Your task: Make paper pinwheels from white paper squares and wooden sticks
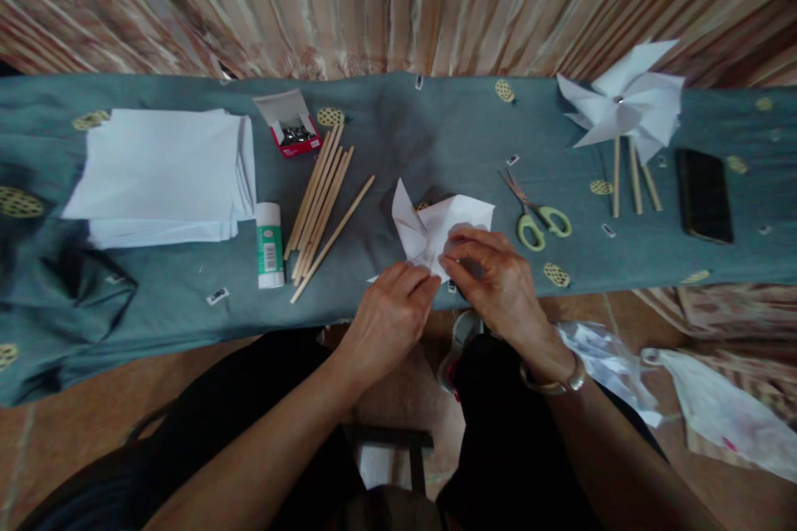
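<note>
A partly folded white paper pinwheel [457,211] lies at the table's front edge, one blade standing up at its left. My left hand [395,303] is closed on its near edge, the fingertips bent over the paper. From the right, my right hand [495,278] pinches the paper near its middle with thumb and forefinger; whether something small is also between them I cannot tell. Green-handled scissors [535,216] lie open just right of my right hand. Loose wooden sticks [324,199] rest to the left of the paper.
Farther left are a glue stick [270,245], an open box of metal pins [292,129] and a stack of white paper [162,174]. At the right, finished pinwheels on sticks [623,99] lie beside a black phone [706,195]. Plastic bags [728,406] are on the floor.
</note>
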The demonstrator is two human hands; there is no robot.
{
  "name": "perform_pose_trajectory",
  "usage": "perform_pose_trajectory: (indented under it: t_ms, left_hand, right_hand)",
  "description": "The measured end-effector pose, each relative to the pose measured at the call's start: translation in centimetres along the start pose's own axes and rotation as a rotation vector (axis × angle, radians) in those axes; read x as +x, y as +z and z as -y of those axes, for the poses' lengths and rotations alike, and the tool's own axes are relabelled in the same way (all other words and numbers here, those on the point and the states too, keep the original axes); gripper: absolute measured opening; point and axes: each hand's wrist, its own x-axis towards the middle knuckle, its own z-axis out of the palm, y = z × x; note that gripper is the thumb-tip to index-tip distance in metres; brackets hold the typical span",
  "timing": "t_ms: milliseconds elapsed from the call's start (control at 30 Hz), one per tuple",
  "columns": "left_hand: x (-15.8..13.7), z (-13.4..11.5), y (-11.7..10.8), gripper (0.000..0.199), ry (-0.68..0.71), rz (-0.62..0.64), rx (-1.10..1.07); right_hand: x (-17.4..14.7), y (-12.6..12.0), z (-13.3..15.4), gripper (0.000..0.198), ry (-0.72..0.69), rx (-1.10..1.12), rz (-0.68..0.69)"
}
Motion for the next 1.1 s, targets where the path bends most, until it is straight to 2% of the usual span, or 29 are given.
perform_pose_trajectory:
  t_ms: [633, 933, 1100]
  left_hand:
    - [0.05, -0.06, -0.14, 0.019, -0.030, 0.027, 0.001]
    - [0.03, -0.07, -0.11, 0.018, -0.028, 0.031, 0.017]
    - [0.02, -0.05, -0.09, 0.019, -0.029, 0.046, 0.010]
  right_hand:
    - [-0.31, -0.08, 0.21, 0.011, -0.018, -0.022, 0.001]
    - [-0.73, -0.07, 0.01, 0.030, -0.081, -0.031, 0.064]
    - [-0.84, 0.12, -0.08, 0.034, -0.105, -0.055, 0.088]
